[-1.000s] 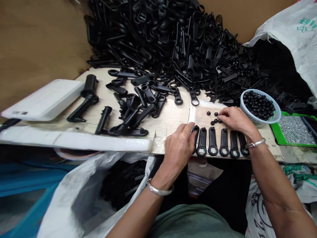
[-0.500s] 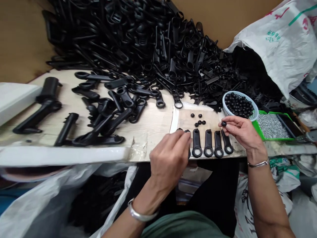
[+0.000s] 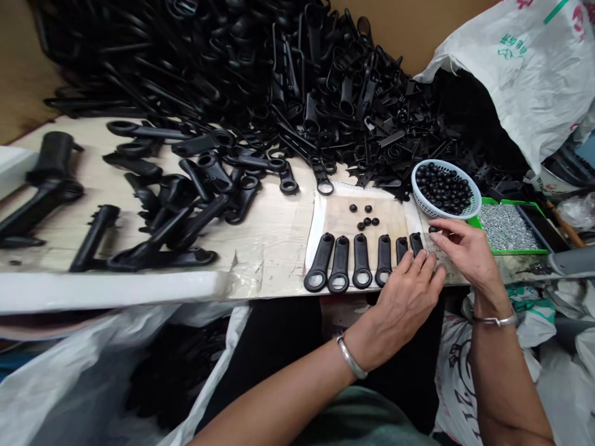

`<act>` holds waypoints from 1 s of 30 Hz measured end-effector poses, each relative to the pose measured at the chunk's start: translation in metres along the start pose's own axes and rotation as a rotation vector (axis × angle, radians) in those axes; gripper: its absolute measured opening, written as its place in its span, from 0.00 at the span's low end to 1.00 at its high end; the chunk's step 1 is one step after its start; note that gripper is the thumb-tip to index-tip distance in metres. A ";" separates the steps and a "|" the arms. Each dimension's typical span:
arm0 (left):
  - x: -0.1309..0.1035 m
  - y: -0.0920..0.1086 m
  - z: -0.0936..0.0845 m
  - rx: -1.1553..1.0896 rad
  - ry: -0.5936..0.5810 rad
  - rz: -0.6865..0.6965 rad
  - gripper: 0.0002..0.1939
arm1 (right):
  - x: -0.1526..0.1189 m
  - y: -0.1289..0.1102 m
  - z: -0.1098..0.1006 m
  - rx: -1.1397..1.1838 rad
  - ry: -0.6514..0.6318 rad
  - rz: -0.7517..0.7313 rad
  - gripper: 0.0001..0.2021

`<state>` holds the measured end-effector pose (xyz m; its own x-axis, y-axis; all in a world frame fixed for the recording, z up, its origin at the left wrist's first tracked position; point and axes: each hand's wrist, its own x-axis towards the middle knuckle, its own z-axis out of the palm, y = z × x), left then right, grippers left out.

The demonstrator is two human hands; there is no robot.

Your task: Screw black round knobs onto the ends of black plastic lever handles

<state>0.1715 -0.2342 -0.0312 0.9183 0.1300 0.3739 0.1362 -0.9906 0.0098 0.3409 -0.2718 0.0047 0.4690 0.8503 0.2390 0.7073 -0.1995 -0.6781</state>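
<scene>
A row of several black plastic arms [image 3: 362, 257], each with a ring at its near end, lies along the table's front edge. My left hand [image 3: 406, 288] rests over the right end of that row, fingers stretched and apart, touching the last arms and hiding their ring ends. Between the thumb and fingers of my right hand [image 3: 471, 254], just to the right, is a small black ball [image 3: 433, 229]. A few loose black balls [image 3: 367, 221] lie behind the row.
A light blue basket [image 3: 422, 201] full of black balls stands behind my right hand. Beside it, a green tray [image 3: 520, 252] contains small shiny metal pieces. Black plastic parts [image 3: 260, 74] are heaped at the back, with a white sack [image 3: 525, 80] at right.
My left hand has moved from the left end of the row to its right end, uncovering the left arms. My right hand keeps its ball. The view has shifted slightly right.
</scene>
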 end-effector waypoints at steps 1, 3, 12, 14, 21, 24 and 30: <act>0.002 0.000 0.000 0.007 -0.005 0.012 0.21 | 0.000 0.000 0.001 -0.085 0.005 -0.047 0.12; 0.003 -0.001 0.000 0.020 -0.010 0.028 0.20 | -0.001 -0.001 0.003 -0.216 -0.015 -0.131 0.12; -0.006 -0.004 -0.006 0.009 0.023 0.018 0.22 | -0.002 -0.009 0.010 -0.512 -0.134 -0.240 0.13; -0.006 -0.004 -0.007 0.017 0.012 0.021 0.21 | -0.002 -0.009 0.010 -0.521 -0.166 -0.256 0.14; -0.008 -0.006 -0.012 0.046 0.020 0.028 0.22 | 0.001 -0.014 0.006 -0.647 -0.294 -0.359 0.13; -0.009 -0.006 -0.010 0.031 0.041 0.029 0.22 | 0.002 -0.025 0.004 -0.761 -0.359 -0.391 0.12; -0.005 -0.006 -0.011 -0.008 0.014 0.022 0.22 | 0.002 -0.043 0.005 -0.971 -0.409 -0.447 0.11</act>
<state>0.1623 -0.2295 -0.0228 0.9157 0.1081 0.3871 0.1134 -0.9935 0.0091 0.3084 -0.2595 0.0310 -0.0089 0.9991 -0.0408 0.9608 0.0198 0.2764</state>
